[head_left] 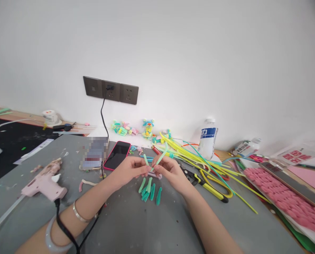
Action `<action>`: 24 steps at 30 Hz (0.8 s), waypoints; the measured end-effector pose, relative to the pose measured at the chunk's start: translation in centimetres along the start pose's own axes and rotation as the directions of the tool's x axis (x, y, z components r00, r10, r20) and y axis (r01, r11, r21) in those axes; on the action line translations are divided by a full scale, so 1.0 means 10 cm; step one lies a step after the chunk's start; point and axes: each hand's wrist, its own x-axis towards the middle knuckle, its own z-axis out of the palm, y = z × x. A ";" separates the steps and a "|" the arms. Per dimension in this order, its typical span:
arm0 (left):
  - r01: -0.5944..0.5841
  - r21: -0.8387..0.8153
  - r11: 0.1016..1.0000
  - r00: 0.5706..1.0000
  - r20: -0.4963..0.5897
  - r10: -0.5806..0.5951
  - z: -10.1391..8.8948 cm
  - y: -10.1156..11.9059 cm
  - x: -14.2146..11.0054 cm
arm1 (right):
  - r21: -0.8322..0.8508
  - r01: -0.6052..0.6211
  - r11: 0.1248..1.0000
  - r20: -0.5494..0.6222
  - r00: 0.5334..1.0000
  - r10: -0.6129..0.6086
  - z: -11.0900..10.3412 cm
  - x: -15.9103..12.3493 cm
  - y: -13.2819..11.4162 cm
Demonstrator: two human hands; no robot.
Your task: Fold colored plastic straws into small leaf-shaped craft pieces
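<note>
Pinched between the fingertips of both my hands is a pale green pipe cleaner (163, 153), bent so that its two ends stick up. My left hand (131, 170) is closed on its left part, and my right hand (170, 172) grips the longer, curving right part. The bend itself is partly hidden by the fingers. Just below the hands, on the grey mat, lie several short folded pipe cleaner pieces (152, 191) in light green and teal. A thin pale pink item (155, 175) shows behind the fingertips, too covered to name.
A pink hot glue gun (45, 183) lies at left, its black cord passing by my left forearm. Behind the hands are a phone (117, 155) and small pipe cleaner figures (148, 128). To the right lie yellow-handled pliers (210, 188), long yellow pipe cleaners (184, 150) and a white bottle (207, 139).
</note>
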 end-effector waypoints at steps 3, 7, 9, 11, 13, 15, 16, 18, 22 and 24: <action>0.034 0.008 0.999 0.997 0.062 -0.034 0.01 0.01 -0.01 | 0.052 -0.026 0.998 0.056 0.998 0.023 -0.03 0.00 0.01; 0.062 -0.028 0.998 0.985 0.162 -0.057 0.03 0.00 -0.02 | 0.109 -0.072 0.991 0.161 0.985 0.054 -0.07 -0.01 0.02; 0.060 -0.036 0.998 0.983 0.177 -0.053 0.04 -0.01 -0.02 | 0.113 -0.074 0.991 0.171 0.984 0.054 -0.07 -0.02 0.01; 0.051 -0.031 0.998 0.983 0.178 -0.044 0.04 -0.03 -0.02 | 0.112 -0.065 0.992 0.168 0.985 0.046 -0.07 -0.02 -0.01; 0.043 0.001 0.999 0.980 0.192 -0.043 0.02 -0.04 -0.02 | 0.117 -0.074 0.990 0.187 0.981 0.051 -0.06 -0.03 -0.03; 0.038 0.043 0.998 0.970 0.239 -0.047 0.01 -0.04 -0.03 | 0.142 -0.112 0.984 0.240 0.968 0.076 -0.06 -0.04 -0.03; 0.034 0.062 0.997 0.961 0.272 -0.050 0.00 -0.04 -0.03 | 0.160 -0.136 0.978 0.270 0.959 0.090 -0.06 -0.04 -0.03; 0.021 0.095 0.995 0.940 0.337 -0.052 -0.01 -0.03 -0.04 | 0.198 -0.183 0.963 0.311 0.943 0.115 -0.06 -0.05 -0.03; 0.004 0.157 0.988 0.903 0.424 -0.071 -0.01 0.01 -0.07 | 0.219 -0.244 0.945 0.354 0.922 0.157 -0.08 -0.05 -0.03; 0.003 0.197 0.980 0.889 0.449 -0.093 -0.01 0.02 -0.09 | 0.192 -0.272 0.943 0.396 0.901 0.180 -0.08 -0.05 -0.03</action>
